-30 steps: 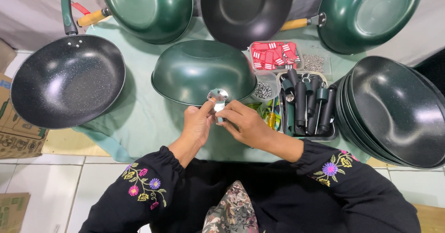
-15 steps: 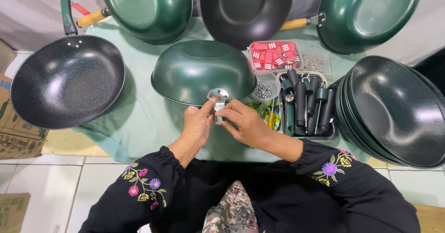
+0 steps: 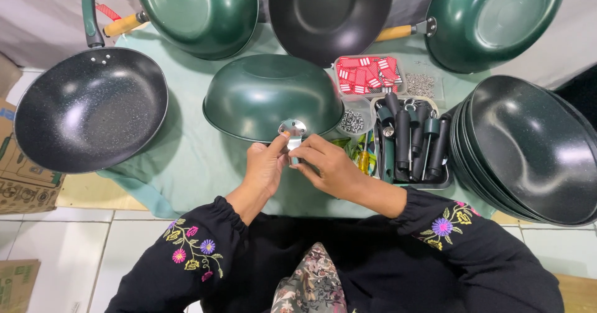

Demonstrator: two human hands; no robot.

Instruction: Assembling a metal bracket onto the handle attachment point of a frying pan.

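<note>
Item in hand: one metal handle bracket (image 3: 292, 129), pinched between left hand (image 3: 264, 167) and right hand (image 3: 323, 167), both closed on it, against the rim of one upturned green wok bowl (image 3: 270, 95) at table centre. Advice: seat the bracket flush on the rim, holes aligned, fingers steady. Also present: one speckled black pan (image 3: 90, 107); three woks propped behind; one stack of black bowls (image 3: 528, 148), count unclear; one tray of dark handles (image 3: 410, 139).
</note>
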